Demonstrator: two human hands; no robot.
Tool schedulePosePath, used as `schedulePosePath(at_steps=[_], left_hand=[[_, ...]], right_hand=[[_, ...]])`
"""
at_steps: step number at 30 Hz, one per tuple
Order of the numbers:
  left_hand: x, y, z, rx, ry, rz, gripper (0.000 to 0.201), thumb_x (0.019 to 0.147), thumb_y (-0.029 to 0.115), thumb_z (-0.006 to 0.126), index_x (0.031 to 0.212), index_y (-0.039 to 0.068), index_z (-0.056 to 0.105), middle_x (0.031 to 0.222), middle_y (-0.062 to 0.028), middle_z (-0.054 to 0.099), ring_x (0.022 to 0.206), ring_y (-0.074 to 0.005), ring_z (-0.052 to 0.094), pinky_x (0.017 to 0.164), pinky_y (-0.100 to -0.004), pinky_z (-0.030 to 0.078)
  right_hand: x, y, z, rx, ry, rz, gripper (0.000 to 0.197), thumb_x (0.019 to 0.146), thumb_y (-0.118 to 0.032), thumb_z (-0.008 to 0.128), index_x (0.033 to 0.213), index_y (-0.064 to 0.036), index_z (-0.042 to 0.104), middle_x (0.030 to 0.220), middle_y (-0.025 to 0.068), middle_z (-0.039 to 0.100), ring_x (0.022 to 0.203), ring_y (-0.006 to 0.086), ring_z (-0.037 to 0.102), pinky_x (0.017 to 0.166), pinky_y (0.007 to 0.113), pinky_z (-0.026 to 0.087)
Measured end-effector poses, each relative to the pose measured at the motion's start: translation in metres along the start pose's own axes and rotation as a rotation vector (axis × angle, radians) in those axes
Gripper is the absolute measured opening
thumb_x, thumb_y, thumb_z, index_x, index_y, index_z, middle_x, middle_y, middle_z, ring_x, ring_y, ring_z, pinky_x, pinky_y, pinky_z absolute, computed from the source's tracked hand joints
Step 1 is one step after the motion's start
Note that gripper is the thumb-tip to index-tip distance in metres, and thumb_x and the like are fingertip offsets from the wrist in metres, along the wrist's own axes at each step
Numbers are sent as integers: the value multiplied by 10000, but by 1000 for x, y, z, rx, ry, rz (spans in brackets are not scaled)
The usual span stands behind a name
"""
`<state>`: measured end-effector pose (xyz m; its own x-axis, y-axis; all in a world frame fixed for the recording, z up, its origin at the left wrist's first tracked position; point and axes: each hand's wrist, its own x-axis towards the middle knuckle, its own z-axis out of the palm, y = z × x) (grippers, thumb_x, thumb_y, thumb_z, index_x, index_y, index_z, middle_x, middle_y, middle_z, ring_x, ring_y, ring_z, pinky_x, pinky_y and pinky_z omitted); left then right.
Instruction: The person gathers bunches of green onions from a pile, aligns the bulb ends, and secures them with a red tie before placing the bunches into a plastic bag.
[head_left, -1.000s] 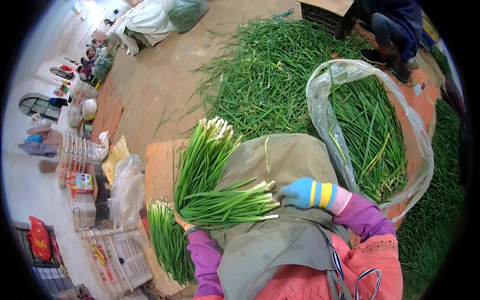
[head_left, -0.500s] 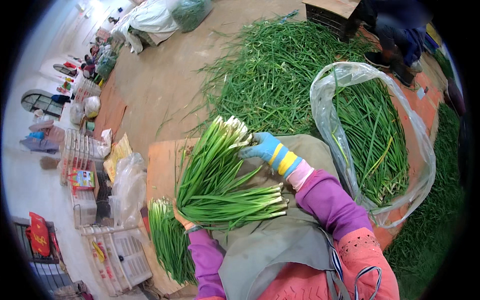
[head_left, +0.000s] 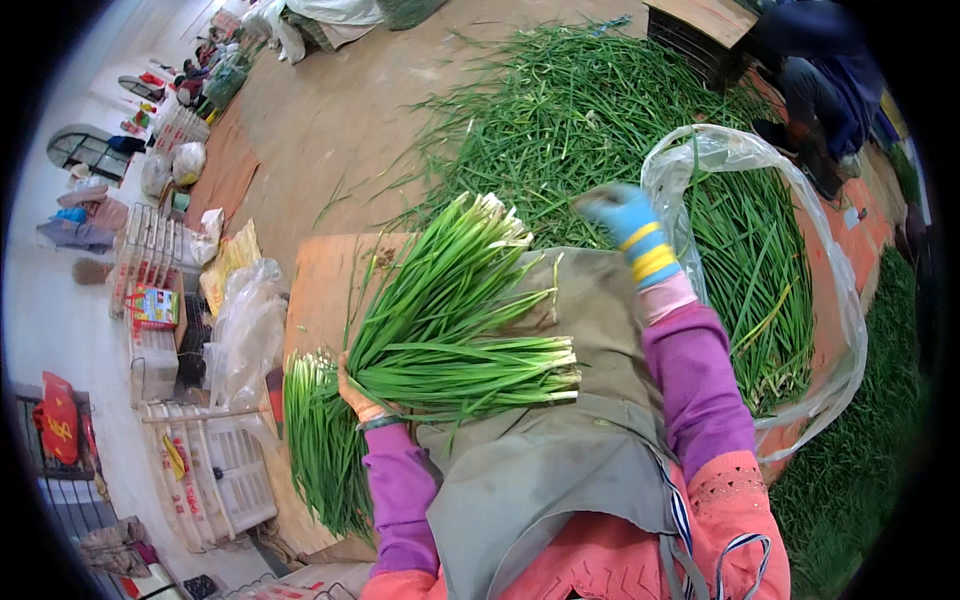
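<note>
My left hand, in an orange glove, is closed around garlic chives above my lap. They fan into two bundles, white ends up at the top and out to the right. A single thin stalk sticks out on the right. My right hand, in a blue and yellow striped glove, is apart from the bunch, raised between it and a clear plastic bag. Its fingers are blurred by motion. Beside my left forearm, another bundle of chives lies on a board.
A big heap of loose chives covers the floor ahead. The bag holds more chives. At the far right a person sits by a dark crate. White plastic crates stand to my left.
My right hand has let go of the white ends and moved right and up, toward the bag. My left hand keeps its hold, and the view has shifted slightly.
</note>
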<state>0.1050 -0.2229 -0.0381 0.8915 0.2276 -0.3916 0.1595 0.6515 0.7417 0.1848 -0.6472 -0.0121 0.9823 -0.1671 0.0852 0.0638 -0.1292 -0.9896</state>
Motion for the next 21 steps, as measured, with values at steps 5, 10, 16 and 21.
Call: schedulePosePath(at_steps=[5,10,16,21], left_hand=[[-7,-2,3,-60,28,-18,495,821,441,443,1104,50,555,1074,-152,582,919,-329,559,810,-459,457],[-3,-3,-6,-115,-37,-107,499,842,431,390,1119,47,549,1096,-155,575,952,-339,547,838,-470,443],[-15,-5,5,-59,30,-101,528,843,446,374,1181,63,509,1167,-156,531,1009,-348,513,858,-501,414],[-15,-8,8,-15,36,-64,550,835,470,373,1183,64,504,1163,-149,532,1006,-344,508,853,-492,417]], right_hand=[[-19,-40,-34,-658,349,-451,170,730,-128,644,890,-78,670,793,118,633,734,221,595,703,294,469],[-111,-78,-8,-484,-481,-488,214,694,-277,697,810,-102,658,720,137,579,684,302,565,582,368,450],[-162,-29,44,-429,-189,-165,397,729,-443,630,696,-47,642,623,179,555,589,319,556,558,381,435],[-156,1,59,-38,-403,471,405,797,-383,568,877,8,638,750,137,635,661,207,580,649,326,451]])
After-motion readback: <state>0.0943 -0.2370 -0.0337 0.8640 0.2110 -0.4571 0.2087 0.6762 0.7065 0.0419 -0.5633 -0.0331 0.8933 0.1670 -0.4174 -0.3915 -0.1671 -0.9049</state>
